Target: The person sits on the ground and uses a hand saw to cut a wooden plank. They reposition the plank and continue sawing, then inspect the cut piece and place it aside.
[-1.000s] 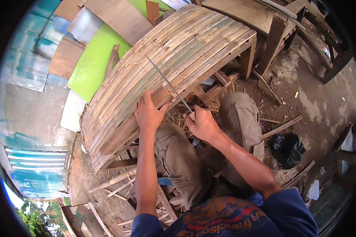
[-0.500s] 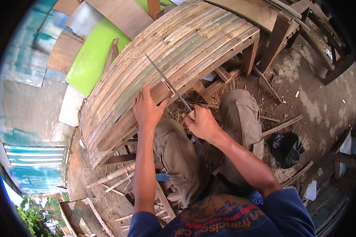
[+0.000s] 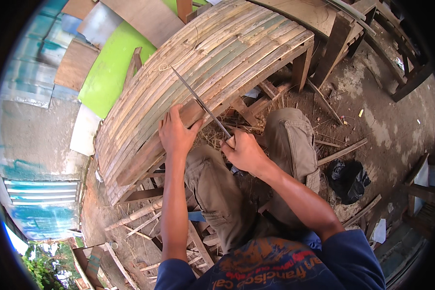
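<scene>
At the left, a green sheet (image 3: 115, 65) is seen beyond the far edge of the slatted bench (image 3: 217, 60). Along the bench's near edge, toward its near left corner, a brown board (image 3: 142, 163) is laid, its long axis roughly in line with the slats. The board is spanned by the left hand (image 3: 175, 135): its fingers are spread over the top face, and the thumb is set well apart, toward the near side. Whether the far side is hooked by any fingertip cannot be told.

Just to the right of the left thumb, the board's right end is crossed by the blade of what appears to be a saw (image 3: 198, 98), seen almost edge-on. The blade is held steeply across the board's long axis, with its tip pointed over the slats toward the bench's far edge. Whether the wood is touched by the blade cannot be made out. The left hand is nearer to the board; the right hand (image 3: 246, 152) is held off the bench's near edge, its fingers closed around the wooden handle. Farther right, beyond the knees, a black bag (image 3: 349, 181) is seen on the ground.
</scene>
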Available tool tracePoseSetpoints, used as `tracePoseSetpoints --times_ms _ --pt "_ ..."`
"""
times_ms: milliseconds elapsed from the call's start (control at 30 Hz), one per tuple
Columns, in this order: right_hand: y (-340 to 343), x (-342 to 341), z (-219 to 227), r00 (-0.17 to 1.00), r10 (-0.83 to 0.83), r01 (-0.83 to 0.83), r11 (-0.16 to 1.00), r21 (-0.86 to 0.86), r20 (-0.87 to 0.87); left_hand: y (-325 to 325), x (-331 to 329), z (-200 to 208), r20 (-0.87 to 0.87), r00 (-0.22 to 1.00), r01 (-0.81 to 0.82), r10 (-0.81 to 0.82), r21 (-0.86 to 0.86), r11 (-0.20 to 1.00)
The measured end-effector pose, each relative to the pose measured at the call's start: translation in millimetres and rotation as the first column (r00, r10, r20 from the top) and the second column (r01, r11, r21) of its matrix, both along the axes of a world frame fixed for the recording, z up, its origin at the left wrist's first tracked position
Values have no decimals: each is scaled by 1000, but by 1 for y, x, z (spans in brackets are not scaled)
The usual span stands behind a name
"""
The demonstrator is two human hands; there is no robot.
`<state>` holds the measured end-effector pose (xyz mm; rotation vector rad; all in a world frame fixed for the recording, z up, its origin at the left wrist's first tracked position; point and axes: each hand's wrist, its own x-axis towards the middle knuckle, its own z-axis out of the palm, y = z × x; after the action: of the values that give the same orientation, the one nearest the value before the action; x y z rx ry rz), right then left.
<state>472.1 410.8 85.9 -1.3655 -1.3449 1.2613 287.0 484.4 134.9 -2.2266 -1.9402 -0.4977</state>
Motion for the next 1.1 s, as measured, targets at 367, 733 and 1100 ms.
tracePoseSetpoints --times_ms 367,733,1100 --pt "-9 3 16 997 -77 78 989 122 -15 -4 -6 -1 -25 1000 0 1 33 999" --pt "-18 -1 -6 999 -24 23 998 52 22 -3 -2 -3 -8 1000 12 -12 42 999" --pt "-21 12 7 999 25 -28 998 61 48 0 -6 -6 3 1000 26 -27 89 996"
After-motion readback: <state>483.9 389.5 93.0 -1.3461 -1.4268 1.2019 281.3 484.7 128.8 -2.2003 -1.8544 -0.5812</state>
